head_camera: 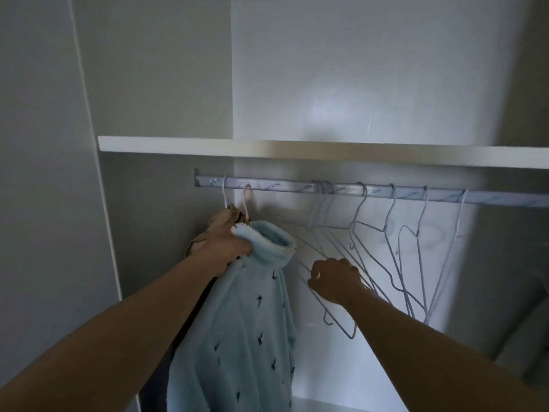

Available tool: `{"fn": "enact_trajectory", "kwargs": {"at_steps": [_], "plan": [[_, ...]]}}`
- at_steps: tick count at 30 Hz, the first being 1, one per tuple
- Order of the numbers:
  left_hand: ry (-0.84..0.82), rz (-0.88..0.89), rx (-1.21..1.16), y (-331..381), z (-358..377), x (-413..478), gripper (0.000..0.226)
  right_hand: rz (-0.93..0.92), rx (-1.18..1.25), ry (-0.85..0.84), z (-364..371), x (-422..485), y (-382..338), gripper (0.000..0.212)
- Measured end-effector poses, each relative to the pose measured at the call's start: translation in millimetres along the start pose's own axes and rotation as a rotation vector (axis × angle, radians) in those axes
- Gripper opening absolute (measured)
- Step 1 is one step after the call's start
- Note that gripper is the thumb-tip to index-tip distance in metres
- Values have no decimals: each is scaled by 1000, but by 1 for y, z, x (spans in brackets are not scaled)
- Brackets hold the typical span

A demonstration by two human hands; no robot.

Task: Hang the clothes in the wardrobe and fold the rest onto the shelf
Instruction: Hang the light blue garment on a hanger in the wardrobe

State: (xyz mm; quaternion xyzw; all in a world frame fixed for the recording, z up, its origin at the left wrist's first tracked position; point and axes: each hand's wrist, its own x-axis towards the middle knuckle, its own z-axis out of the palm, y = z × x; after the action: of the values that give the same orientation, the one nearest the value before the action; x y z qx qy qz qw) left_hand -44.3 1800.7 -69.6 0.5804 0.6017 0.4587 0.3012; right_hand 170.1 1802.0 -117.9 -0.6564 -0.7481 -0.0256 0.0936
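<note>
The left hand [227, 248] grips the collar of a light blue fleece garment [237, 328], fingers curled over the collar's edge and bunching the fabric. The fleece is dotted with small dark marks and hangs straight down below the left end of the rail [285, 185]. A pink hanger hook [246, 200] comes off the rail and runs down into the collar just above the hand. Behind the hand, closer to the rail's left end, a beige garment [219, 218] hangs from a white hook [225, 194].

The right hand [334, 281] is closed among the lower wires of a bunch of wire hangers [371, 242], its fingers curled around them; exactly which wire it holds cannot be told. These hangers are bare, and their hooks sit along the middle and right part of the rail, some crowded together and others spaced apart. Their bodies are swung at different angles, several of them crossing.

The rail is fixed at its left end to the wardrobe's side panel. Just above it runs a white shelf [208, 145], with a pale back wall behind it.
</note>
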Motion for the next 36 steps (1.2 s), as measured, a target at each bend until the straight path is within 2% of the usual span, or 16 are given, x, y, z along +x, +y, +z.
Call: {"fn": "enact_trajectory", "kwargs": {"at_steps": [9, 12, 15, 17, 19, 22, 26, 30, 36], "plan": [[55, 2, 141, 38, 13, 64, 36, 48, 175, -3, -22, 27, 7, 31], [66, -7, 222, 40, 17, 88, 38, 62, 217, -5, -22, 36, 7, 29], [36, -45, 229, 30, 19, 110, 50, 76, 230, 43, -17, 45, 5, 26], [-21, -98, 359, 23, 23, 117, 48, 64, 253, 104, -12, 49, 3, 25], [-9, -131, 374, 18, 28, 119, 45, 48, 292, 122, -8, 53, 1, 24], [-22, -103, 454, 20, 31, 115, 39, 52, 325, 117, -4, 55, -1, 22], [-20, -14, 438, 17, 29, 114, 42, 76, 328, 109, 0, 57, -1, 22], [0, 119, 237, -3, 30, 102, 48, 98, 361, 115, 2, 58, -4, 20], [68, 110, 84, -19, 38, 84, 62, 76, 428, 132, 4, 51, -10, 20]]}}
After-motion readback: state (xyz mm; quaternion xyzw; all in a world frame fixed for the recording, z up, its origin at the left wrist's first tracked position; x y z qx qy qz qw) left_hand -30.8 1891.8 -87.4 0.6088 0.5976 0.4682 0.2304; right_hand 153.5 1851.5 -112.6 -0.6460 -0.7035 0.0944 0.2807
